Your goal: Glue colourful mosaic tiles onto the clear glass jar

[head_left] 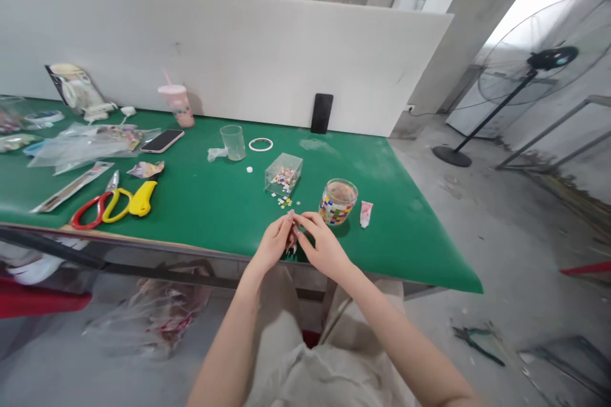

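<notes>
My left hand (275, 240) and my right hand (323, 243) meet at the near edge of the green table (210, 203). Their fingers are pinched together around a small object (292, 243); it is too small to name. Just beyond them lie a few loose coloured mosaic tiles (285, 201). A clear plastic box (283, 173) with more tiles stands behind those. To the right of my hands is a glass jar (337, 201) covered partly with coloured tiles, and a small white-and-pink tube (365, 213) lies beside it.
Red and yellow scissors (107, 205) and a yellow cutter (142, 198) lie at the left. Farther back are a clear cup (233, 142), a white ring (260, 144), a phone (162, 140), a pink drink cup (177, 105), plastic bags (81, 146). A white partition (238, 51) backs the table. A standing fan (539, 63) is at the right.
</notes>
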Available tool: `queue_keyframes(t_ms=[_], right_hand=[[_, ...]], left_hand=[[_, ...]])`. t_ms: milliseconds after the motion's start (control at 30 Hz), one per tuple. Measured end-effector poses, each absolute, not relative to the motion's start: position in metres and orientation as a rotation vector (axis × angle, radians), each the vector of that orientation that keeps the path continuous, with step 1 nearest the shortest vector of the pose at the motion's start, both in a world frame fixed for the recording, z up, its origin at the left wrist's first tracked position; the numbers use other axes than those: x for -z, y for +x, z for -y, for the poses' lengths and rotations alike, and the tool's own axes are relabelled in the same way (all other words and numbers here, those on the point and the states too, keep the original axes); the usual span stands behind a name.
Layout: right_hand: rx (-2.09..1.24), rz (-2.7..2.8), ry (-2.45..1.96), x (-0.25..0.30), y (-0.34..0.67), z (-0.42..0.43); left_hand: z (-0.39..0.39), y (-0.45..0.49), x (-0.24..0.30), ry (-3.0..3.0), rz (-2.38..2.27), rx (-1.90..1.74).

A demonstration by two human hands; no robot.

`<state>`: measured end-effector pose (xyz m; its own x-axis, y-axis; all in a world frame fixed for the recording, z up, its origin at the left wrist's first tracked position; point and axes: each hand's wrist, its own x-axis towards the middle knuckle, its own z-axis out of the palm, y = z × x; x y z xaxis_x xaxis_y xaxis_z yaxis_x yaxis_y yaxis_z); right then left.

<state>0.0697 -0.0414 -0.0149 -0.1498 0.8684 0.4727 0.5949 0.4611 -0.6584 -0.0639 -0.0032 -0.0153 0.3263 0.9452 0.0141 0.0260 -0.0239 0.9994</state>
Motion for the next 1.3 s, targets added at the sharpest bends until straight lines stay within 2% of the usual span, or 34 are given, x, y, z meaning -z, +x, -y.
queue_keyframes(t_ms=[433,867,1300], right_hand=[[-0.296,1.772,-1.056,0.026,0.082,0.035],[-0.093,1.683,-1.153,0.028,0.064,0.039],[-0.138,1.711,-1.178,0.026,0.064,0.031]], left_hand=[[0.004,-0.066,0.009,1.388,-0.986,-0.866],[0.003,-0.067,0.009,1.262,-1.01,-0.867],[0.003,-0.066,0.01,1.209,-0.956,-0.878]])
